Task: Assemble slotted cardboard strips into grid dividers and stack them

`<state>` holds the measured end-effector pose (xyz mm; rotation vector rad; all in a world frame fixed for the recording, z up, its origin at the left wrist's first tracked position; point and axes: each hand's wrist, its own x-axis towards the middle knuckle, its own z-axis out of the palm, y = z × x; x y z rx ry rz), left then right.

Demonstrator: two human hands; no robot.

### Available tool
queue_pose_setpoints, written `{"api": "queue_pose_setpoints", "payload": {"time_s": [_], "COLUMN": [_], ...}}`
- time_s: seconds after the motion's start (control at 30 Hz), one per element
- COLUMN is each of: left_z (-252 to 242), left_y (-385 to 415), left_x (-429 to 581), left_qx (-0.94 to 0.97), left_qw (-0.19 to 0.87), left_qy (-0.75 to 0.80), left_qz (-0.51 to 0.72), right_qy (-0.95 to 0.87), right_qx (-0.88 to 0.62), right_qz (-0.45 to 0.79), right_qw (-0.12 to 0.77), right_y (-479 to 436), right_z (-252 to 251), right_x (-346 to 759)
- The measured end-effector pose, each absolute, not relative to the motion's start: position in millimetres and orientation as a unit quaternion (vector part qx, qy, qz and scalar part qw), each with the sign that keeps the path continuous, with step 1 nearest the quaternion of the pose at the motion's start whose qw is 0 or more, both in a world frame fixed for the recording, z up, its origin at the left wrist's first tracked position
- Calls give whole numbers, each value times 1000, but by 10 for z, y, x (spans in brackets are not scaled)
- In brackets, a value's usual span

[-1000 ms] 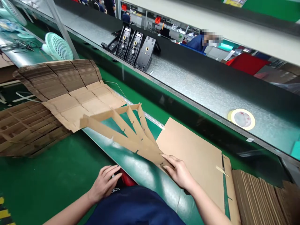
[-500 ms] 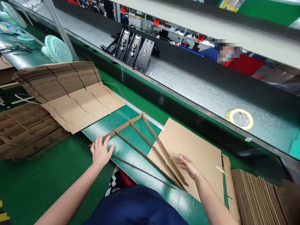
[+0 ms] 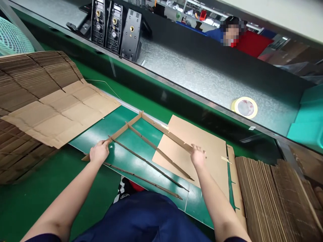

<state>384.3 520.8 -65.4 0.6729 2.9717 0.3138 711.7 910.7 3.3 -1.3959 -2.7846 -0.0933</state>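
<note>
On the green tabletop (image 3: pixel 141 151) stands a partly joined cardboard divider (image 3: pixel 121 131), one cross strip with several long slotted strips slotted into it. My left hand (image 3: pixel 99 152) is closed on the cross strip near its close end. My right hand (image 3: pixel 198 155) grips the free end of the farthest long strip (image 3: pixel 174 136), fingers wrapped over its top edge. The other long strips fan out between my hands, their free ends held by nothing. A flat cardboard sheet (image 3: pixel 209 144) lies under the right part of the divider.
Stacked slotted cardboard (image 3: pixel 60 114) lies at the left, and upright cardboard strips (image 3: pixel 254 188) stand at the right. Beyond the table runs a metal-topped line with black housings (image 3: pixel 131 33), a tape roll (image 3: pixel 244 108) and a teal bin (image 3: pixel 309 117). A person (image 3: pixel 227 32) sits beyond.
My right hand has closed on the farthest strip and swung it away from the others. The strips are now spread apart. My left hand has closed on the cross strip. The view has shifted.
</note>
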Motion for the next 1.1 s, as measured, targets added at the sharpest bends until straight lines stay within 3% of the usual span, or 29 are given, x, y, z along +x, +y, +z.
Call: {"api": "queue_pose_setpoints", "payload": {"time_s": [0.1, 0.23, 0.33, 0.43, 0.6, 0.77, 0.87, 1.1], "left_z": [-665, -704, -736, -752, -793, -852, -838, -778], "left_y": [5225, 5229, 5209, 5200, 5239, 5264, 5281, 5360], "left_x": [3733, 3722, 3731, 3735, 3746, 3724, 3710, 3726], "left_qx": [224, 235, 249, 259, 251, 248, 236, 212], "left_qw": [84, 70, 28, -13, -30, -15, -6, 20], "left_qy": [968, 966, 963, 958, 959, 959, 962, 968], "left_qz": [76, 84, 102, 122, 132, 134, 136, 134], "right_qy": [-895, -947, -940, -927, -919, -965, -958, -946], "right_qx": [-440, -304, -305, -355, -392, -214, -225, -315], "right_qz": [-41, 65, 61, 30, -23, 114, 92, -18], "right_qw": [68, -78, -143, -113, 30, -97, -155, -75], "right_y": [9062, 8563, 8286, 8342, 8472, 7940, 7764, 8044], "right_z": [130, -85, -256, -212, 20, -120, -205, -99], "right_x": [7104, 7327, 7481, 7486, 7351, 7423, 7480, 7354]}}
